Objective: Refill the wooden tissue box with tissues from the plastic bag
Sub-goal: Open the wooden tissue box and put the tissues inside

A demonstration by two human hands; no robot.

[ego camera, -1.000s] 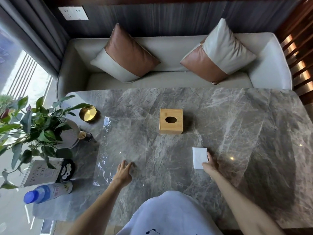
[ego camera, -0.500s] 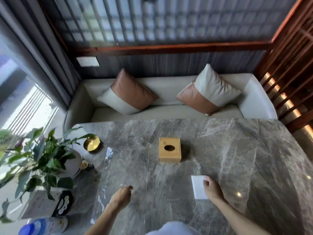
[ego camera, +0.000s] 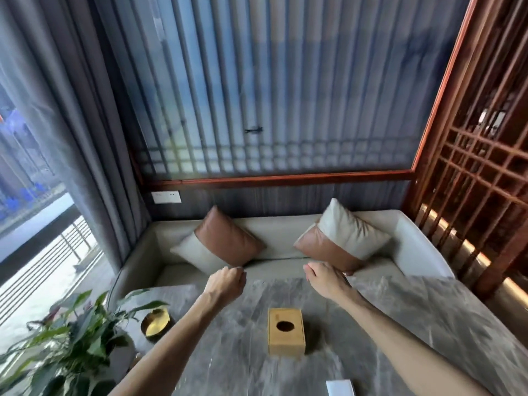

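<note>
The wooden tissue box [ego camera: 286, 331], with an oval hole in its top, stands upright on the grey marble table [ego camera: 414, 324]. Beyond it, both my hands are raised above the table's far part. My left hand [ego camera: 226, 284] is a closed fist and my right hand [ego camera: 324, 281] is pinched shut. A thin clear plastic bag [ego camera: 257, 298] seems stretched between them and hangs toward the table; it is faint and blurred. A white tissue pack [ego camera: 340, 388] lies flat at the near edge, right of the box, with no hand on it.
A gold dish [ego camera: 156, 324] and a leafy potted plant [ego camera: 71, 352] stand at the table's left. Behind the table is a pale sofa [ego camera: 280, 232] with two brown-and-cream cushions. A curtain hangs at the left and a wooden lattice screen [ego camera: 485, 181] stands at the right.
My head has tilted up, so the table sits lower in view. Both hands rose off the table and moved forward past the box; the right hand left the white pack on the table.
</note>
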